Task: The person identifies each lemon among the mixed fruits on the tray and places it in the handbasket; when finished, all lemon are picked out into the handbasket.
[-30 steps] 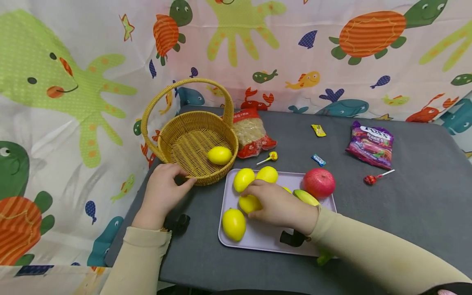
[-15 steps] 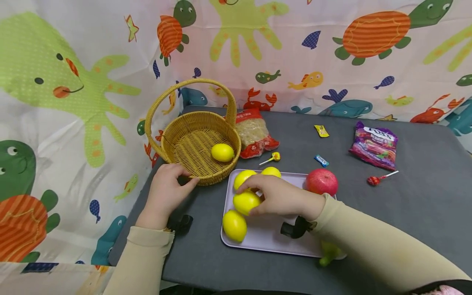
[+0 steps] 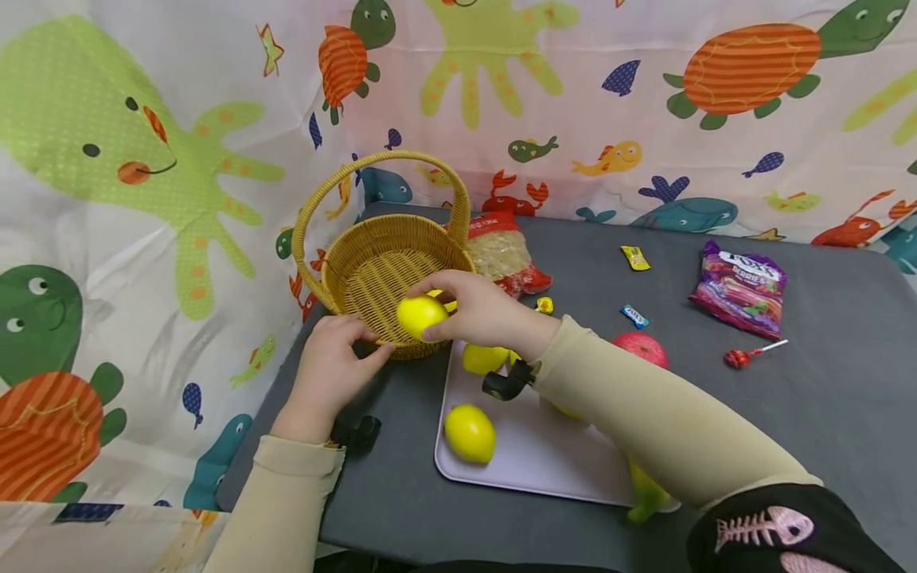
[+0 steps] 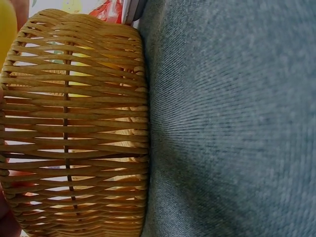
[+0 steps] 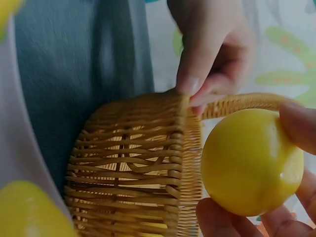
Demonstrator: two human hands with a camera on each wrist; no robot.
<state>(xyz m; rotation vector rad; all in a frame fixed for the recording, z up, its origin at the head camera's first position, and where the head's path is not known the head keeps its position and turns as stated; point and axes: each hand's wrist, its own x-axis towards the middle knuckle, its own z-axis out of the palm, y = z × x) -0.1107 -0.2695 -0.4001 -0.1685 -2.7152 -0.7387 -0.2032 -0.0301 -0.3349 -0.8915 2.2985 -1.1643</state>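
My right hand is clamped on a yellow lemon by the wicker basket at five o'clock; my left hand pinches the basket at six.

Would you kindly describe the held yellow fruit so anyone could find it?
Find the wicker basket on the grey table. At its near right side, the right hand grips the yellow fruit. It is the only one held; others lie on the tray.
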